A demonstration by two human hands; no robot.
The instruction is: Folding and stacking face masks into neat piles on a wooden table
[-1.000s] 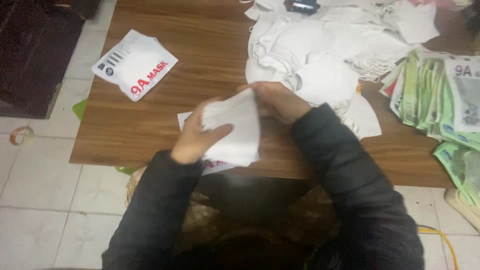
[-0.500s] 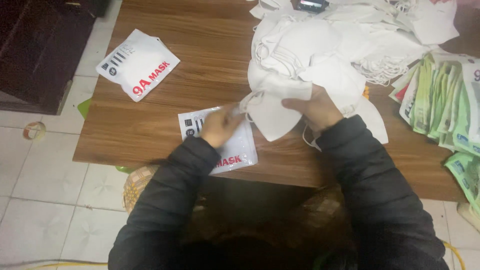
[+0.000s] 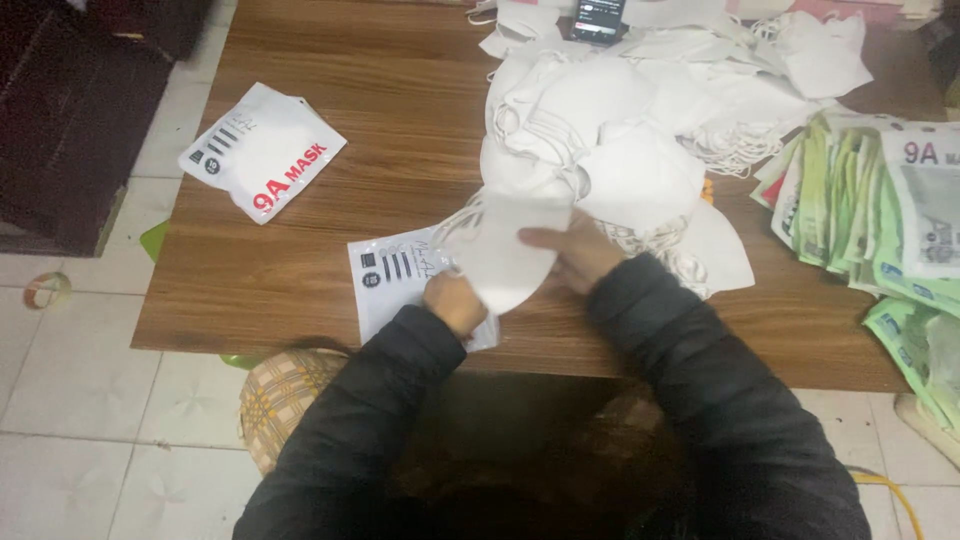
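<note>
- Two hands at work, the left hand [image 3: 455, 303] and the right hand [image 3: 575, 255], both gripping one white mask [image 3: 505, 262].
- Two white printed pouches on the wooden table [image 3: 400, 120]: one pouch under the hands [image 3: 395, 275], one far pouch [image 3: 262, 150] lying well apart toward the left corner.
- One heap of loose white masks [image 3: 620, 120]; too tangled to count singly.
- One fanned stack of green-edged packets [image 3: 860, 210] at the right edge; number cannot be told.
- One dark phone [image 3: 598, 18] at the far edge.
- One woven stool [image 3: 280, 395] beneath the table edge.
</note>
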